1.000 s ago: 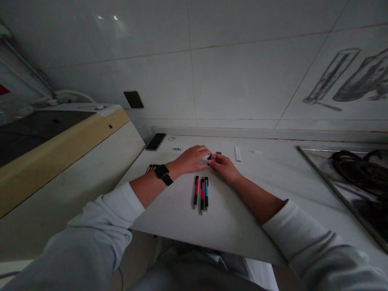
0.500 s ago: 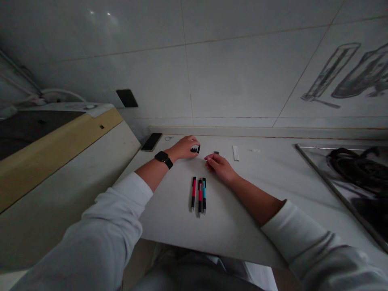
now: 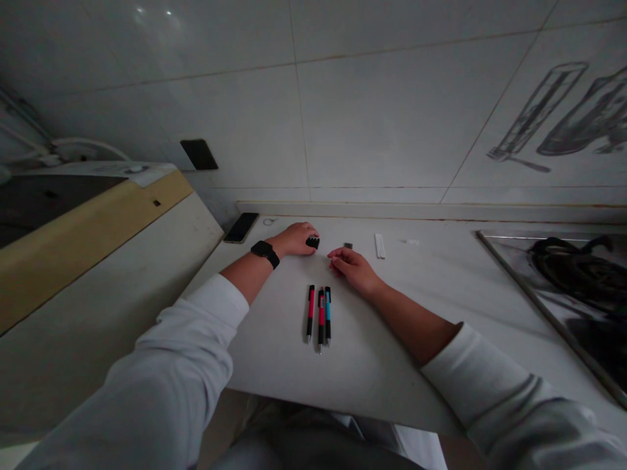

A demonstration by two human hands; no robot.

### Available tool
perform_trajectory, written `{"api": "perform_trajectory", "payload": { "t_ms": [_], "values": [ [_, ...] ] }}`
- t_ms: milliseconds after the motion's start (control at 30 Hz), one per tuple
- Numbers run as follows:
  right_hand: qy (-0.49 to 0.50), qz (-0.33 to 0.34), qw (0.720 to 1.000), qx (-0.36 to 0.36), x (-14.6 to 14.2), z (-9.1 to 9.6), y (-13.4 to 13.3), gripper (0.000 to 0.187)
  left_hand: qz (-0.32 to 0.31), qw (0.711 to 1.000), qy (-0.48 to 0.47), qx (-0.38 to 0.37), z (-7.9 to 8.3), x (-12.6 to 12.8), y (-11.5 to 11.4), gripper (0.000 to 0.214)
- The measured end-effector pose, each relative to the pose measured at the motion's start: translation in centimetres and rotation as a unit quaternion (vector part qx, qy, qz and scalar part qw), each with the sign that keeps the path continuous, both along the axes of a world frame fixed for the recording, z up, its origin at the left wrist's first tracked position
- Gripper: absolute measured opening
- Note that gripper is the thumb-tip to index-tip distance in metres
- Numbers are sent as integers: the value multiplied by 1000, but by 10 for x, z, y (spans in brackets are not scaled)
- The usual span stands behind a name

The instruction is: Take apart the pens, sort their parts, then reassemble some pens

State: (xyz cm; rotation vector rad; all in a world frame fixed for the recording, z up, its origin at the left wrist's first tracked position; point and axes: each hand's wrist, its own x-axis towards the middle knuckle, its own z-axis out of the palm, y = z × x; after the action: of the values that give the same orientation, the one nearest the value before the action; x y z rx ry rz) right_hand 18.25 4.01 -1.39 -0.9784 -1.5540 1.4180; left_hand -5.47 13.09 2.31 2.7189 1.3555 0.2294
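My left hand [image 3: 295,239], with a black watch on its wrist, rests far out on the white counter [image 3: 372,339], fingers curled round some small black pieces [image 3: 312,242]. A little to its right lies my right hand [image 3: 351,267], fingers curled, with something reddish at the fingertips that I cannot make out. Three pens [image 3: 319,315], two red and one blue, lie side by side on the counter just in front of my right hand.
A black phone [image 3: 241,227] lies at the counter's far left corner. A small dark part [image 3: 348,245] and a white strip [image 3: 379,245] sit beyond my right hand. A metal sink [image 3: 568,287] holding dark cables is at the right. A wood-edged surface stands to the left.
My two hands were pinched together over a small part. The left hand has moved away to the far left with small black pieces, and the right hand has stayed near the pens.
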Motion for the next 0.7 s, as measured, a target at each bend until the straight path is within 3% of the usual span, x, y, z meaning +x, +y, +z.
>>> {"api": "perform_trajectory", "payload": {
  "t_ms": [700],
  "values": [
    [2,13,1000,-3,1,-7,4,29,-2,999,29,20,0,2,0,47]
  ]
}}
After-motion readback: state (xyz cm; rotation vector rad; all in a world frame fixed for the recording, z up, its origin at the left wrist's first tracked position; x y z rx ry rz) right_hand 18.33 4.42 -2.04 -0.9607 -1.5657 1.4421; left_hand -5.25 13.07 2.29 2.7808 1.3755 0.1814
